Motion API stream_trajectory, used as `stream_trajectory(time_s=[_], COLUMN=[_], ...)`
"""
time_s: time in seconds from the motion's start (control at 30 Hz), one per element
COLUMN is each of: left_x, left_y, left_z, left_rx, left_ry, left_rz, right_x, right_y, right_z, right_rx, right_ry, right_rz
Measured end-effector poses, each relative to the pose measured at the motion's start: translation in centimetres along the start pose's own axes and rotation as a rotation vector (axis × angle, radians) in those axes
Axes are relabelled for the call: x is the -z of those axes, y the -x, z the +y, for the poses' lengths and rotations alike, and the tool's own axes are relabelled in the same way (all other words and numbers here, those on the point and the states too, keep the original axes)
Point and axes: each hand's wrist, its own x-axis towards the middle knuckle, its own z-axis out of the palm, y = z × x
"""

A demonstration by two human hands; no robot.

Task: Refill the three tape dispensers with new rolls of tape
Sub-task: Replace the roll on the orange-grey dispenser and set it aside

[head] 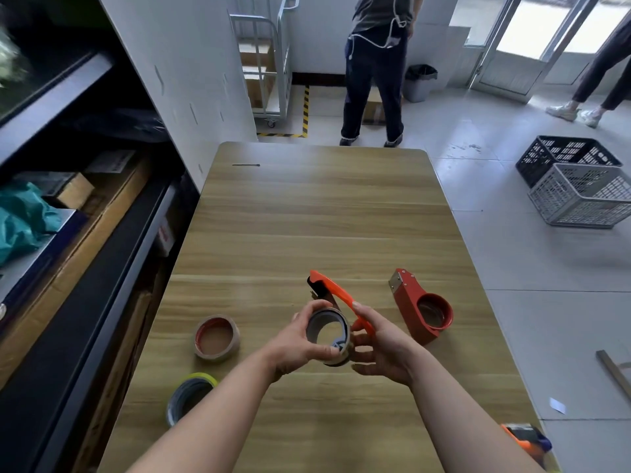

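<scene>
Above the wooden table point(307, 216), my left hand point(300, 343) grips a roll of tape point(329, 336) with a grey core. My right hand point(382, 346) holds the orange handle of a tape dispenser point(333, 290), its black head pointing away from me; the roll sits against that dispenser. A red metal dispenser point(421, 305) lies on the table to the right, its ring holding no roll. A brown tape roll point(216, 337) with a red core lies to the left. Nearer me, a yellow-edged roll point(189, 399) lies on the table. A third dispenser point(527, 438), orange and dark, shows at the table's near right corner.
A thin dark stick point(246, 164) lies at the table's far left. Shelves with boxes point(68, 216) run along the left. Two plastic crates point(577, 186) stand on the floor to the right. One person point(375, 70) stands beyond the table's far end, another person point(594, 80) by the door.
</scene>
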Motion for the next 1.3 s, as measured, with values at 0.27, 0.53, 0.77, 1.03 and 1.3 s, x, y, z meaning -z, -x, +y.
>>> stream_trajectory(time_s=[0.27, 0.53, 0.77, 1.03, 1.3], left_x=[-0.8, -1.5, -1.8, -2.6, -1.6], left_y=[-0.1, -0.5, -0.6, -0.4, -1.6], left_z=[1.4, 0.8, -0.9, -2.9, -1.2], left_rx=[-0.055, -0.224, -0.619, -0.339, -0.143], left_ry=[0.063, -0.256, -0.872, -0.497, 0.060], left_rz=[0.087, 0.333, 0.470, 0.498, 0.423], right_x=[-0.7, -0.9, -1.4, -1.4, -0.8], right_y=[0.1, 0.0, -0.1, -0.7, -1.0], right_z=[0.2, 0.1, -0.3, -0.9, 0.2], right_rx=[0.103, 0.094, 0.093, 0.132, 0.132], right_ry=[-0.236, -0.293, -0.350, -0.264, -0.181], right_rz=[-0.027, 0.070, 0.140, 0.237, 0.073])
